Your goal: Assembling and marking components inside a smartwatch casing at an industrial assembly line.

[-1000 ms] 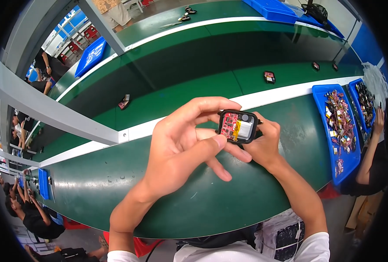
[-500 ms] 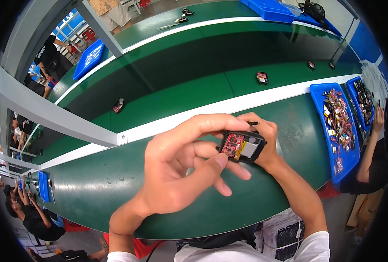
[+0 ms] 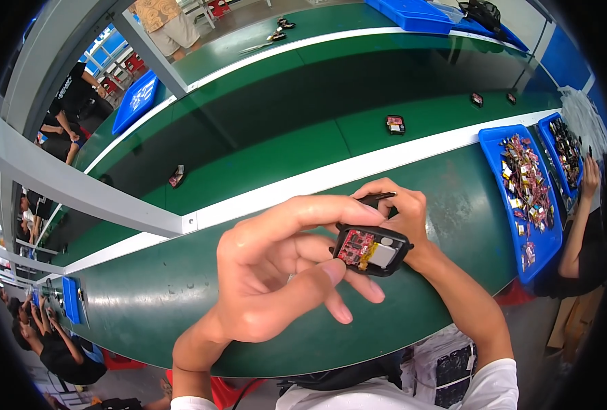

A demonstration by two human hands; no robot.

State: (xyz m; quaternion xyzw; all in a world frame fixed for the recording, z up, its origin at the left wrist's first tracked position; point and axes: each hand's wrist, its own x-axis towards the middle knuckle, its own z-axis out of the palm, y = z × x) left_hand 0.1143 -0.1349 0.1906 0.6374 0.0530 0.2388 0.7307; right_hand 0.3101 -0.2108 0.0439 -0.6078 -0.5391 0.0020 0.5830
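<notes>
In front of me my left hand [image 3: 269, 266] pinches a black open watch case [image 3: 400, 265] between thumb and forefinger, its other fingers spread behind. A red circuit board [image 3: 355, 246], yellow tape and a silver-grey block [image 3: 383, 255] show inside the case. Just behind it, my right hand [image 3: 407, 217] is closed around a thin black pointed tool [image 3: 384, 196]. The tool's tip sticks out past the fingers, above the case. The watch case hides part of the right hand, so I cannot tell if those fingers touch it.
Blue trays of small parts [image 3: 520, 272] stand on the green bench [image 3: 146, 301] at right, beside another person's arm [image 3: 576, 229]. Beyond a white rail [image 3: 283, 188], several watch cases [image 3: 395, 124] lie on a green belt. A grey metal frame [image 3: 78, 167] rises at left.
Both hands have come slightly left and down with the watch case. More of the black pointed tool shows above it. Watch cases on the belt have shifted left.
</notes>
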